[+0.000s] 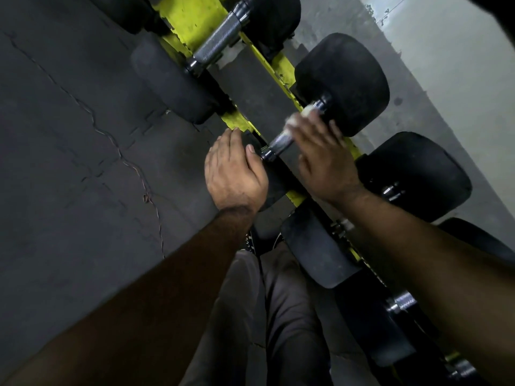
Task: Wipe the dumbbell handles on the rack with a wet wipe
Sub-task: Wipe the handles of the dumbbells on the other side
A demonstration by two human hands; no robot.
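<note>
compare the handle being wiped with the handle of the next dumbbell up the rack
The near handle is partly covered by the right hand, which presses a white wipe on it; the far handle is bare end to end. The left hand rests on the near dumbbell's head beside its handle; nothing touches the far dumbbell. Both handles are knurled metal, lie at the same slant and sit on the yellow rack.

right hand [324, 160] wiping dumbbell handle [281, 142] with wet wipe [299, 117], left hand [234, 174] steadying

Single head cam looking steeply down, close over the yellow rack [195, 15] and floor [69, 135], frame tilting diagonally.
</note>
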